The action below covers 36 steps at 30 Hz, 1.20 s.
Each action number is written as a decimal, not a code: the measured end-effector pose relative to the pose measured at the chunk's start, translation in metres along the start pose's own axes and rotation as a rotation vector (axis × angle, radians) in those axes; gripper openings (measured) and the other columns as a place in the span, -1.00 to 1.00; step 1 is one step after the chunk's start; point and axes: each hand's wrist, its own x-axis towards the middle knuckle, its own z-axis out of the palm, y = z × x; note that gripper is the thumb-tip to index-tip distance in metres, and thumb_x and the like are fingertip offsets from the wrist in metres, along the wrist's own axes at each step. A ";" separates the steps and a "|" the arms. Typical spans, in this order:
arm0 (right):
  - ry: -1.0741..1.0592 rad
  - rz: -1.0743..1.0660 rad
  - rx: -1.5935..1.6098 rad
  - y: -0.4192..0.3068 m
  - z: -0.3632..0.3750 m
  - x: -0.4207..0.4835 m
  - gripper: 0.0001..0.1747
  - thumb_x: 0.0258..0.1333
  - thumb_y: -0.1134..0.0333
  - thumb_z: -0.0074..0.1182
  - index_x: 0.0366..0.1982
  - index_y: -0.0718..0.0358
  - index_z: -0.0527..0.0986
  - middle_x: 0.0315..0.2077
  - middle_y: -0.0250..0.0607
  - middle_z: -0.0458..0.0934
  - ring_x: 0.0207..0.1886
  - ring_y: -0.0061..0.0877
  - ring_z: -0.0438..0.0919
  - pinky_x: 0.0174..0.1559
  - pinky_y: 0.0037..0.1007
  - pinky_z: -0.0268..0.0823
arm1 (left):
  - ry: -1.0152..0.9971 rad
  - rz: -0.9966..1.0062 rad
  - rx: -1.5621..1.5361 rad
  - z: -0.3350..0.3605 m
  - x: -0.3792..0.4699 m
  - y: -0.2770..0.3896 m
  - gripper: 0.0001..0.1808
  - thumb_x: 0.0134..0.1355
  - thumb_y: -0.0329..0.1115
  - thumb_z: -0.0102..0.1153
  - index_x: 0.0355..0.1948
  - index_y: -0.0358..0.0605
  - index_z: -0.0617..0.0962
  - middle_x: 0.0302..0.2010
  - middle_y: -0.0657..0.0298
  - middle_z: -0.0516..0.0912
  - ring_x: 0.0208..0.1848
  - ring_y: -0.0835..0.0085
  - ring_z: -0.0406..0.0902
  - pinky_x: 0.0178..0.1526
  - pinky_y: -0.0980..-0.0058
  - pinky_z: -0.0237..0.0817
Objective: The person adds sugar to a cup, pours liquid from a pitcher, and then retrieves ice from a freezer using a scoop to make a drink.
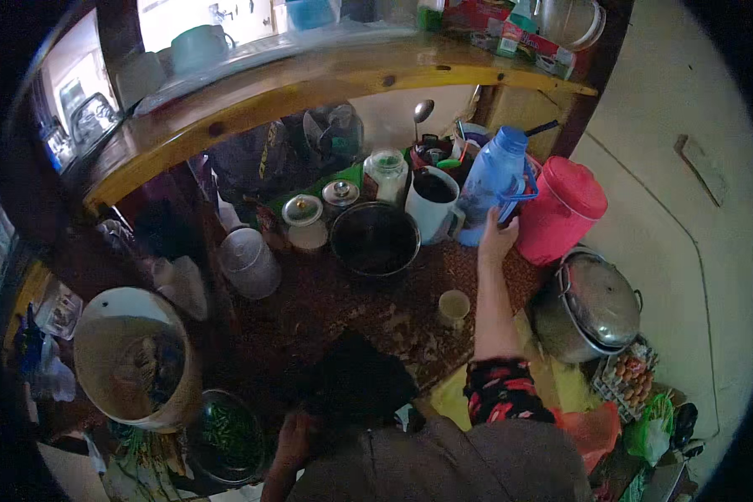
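Observation:
My right hand (499, 235) reaches over the table to a blue translucent plastic jug (492, 172). Its fingers are at the jug's handle and look curled around it. The jug stands upright between a white mug (432, 204) with dark inside and a red lidded plastic pitcher (561, 210). My left hand (296, 433) is low at the near side of the table, beside a dark shape (357, 376) I cannot make out. Shadow hides what its fingers do. Between my arms and the jars, a small cup (453, 305) rests on the brown tabletop (364, 307).
A black round pan (375, 238), lidded jars (304, 219) and a frosted container (250, 262) line the back. Overhead runs a wooden shelf (351, 91). Left are a large white bucket (135, 357) and a bowl of greens (229, 436); right, a lidded metal pot (587, 307) and eggs (630, 379).

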 end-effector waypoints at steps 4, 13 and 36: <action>-0.235 0.179 0.269 0.022 0.023 0.049 -0.21 0.03 -0.07 0.11 0.00 0.54 0.25 -0.06 0.07 0.39 0.00 -0.30 0.34 0.07 -0.33 0.12 | -0.009 0.181 0.329 -0.003 -0.005 0.012 -0.62 0.30 -0.15 -0.23 -0.23 -0.25 0.51 -0.26 -0.06 0.48 -0.16 0.03 0.42 -0.07 0.20 0.25; -0.411 0.109 0.331 0.072 0.006 0.077 -0.68 0.08 0.13 0.09 -0.31 0.25 0.44 -0.46 -0.42 0.43 -0.47 -0.67 0.35 -0.43 -0.58 0.14 | 0.176 0.217 0.453 -0.010 -0.012 0.035 -0.63 0.22 -0.23 -0.10 -0.08 -0.29 0.50 -0.14 -0.10 0.53 -0.06 -0.02 0.46 0.00 0.19 0.27; -0.442 0.610 0.859 -0.030 -0.321 -0.025 -0.63 0.05 0.00 -0.05 -0.40 0.19 0.41 -0.50 -0.34 0.45 -0.39 -0.53 0.43 -0.35 -0.52 0.26 | -0.203 1.070 0.339 0.036 -0.028 0.248 -0.28 -0.02 -0.20 0.32 0.18 -0.01 0.32 0.25 -0.06 0.15 0.25 -0.02 0.18 0.19 0.13 0.13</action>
